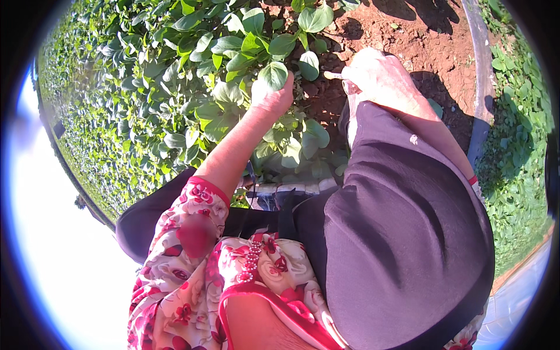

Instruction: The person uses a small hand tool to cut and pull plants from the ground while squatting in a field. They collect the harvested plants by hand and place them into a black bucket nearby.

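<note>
Your right hand (380, 74) clenches a stick-like thing (332, 76), probably for control. Leaf (273, 76) half-covers your left hand (272, 100), so can't tell its grip.

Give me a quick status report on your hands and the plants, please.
Left hand at the leafy plants, grip unclear. Right hand closed on a slim stick-like item. In the way: round leaf, partly hiding the left hand.
</note>
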Tool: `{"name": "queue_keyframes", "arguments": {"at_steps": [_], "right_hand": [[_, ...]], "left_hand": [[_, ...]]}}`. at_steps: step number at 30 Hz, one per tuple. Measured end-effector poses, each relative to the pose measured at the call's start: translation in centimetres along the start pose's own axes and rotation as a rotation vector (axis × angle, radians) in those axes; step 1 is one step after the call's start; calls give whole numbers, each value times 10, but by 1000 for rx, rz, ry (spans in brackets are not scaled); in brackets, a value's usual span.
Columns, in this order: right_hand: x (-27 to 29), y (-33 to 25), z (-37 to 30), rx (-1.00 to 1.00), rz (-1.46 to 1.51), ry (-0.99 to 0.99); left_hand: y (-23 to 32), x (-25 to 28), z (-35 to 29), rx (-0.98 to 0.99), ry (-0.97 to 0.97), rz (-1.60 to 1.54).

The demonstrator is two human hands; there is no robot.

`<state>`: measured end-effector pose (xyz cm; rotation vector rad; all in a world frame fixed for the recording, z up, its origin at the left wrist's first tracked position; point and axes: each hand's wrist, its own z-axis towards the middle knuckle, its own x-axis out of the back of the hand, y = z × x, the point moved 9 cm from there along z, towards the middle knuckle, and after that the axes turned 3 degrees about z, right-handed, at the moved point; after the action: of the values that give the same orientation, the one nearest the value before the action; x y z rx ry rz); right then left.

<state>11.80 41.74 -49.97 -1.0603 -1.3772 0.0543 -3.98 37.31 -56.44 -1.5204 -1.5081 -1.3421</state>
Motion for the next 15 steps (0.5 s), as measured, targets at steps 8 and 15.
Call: {"name": "queue_keyframes", "arguments": {"at_steps": [8,15], "right_hand": [[-6,-2,28,57,-30,-74],[-47,52,17,-125,183,87]], "left_hand": [[-38,-52,-9,361,22,-228],[-40,-15,-6,422,-69,-435]]}}
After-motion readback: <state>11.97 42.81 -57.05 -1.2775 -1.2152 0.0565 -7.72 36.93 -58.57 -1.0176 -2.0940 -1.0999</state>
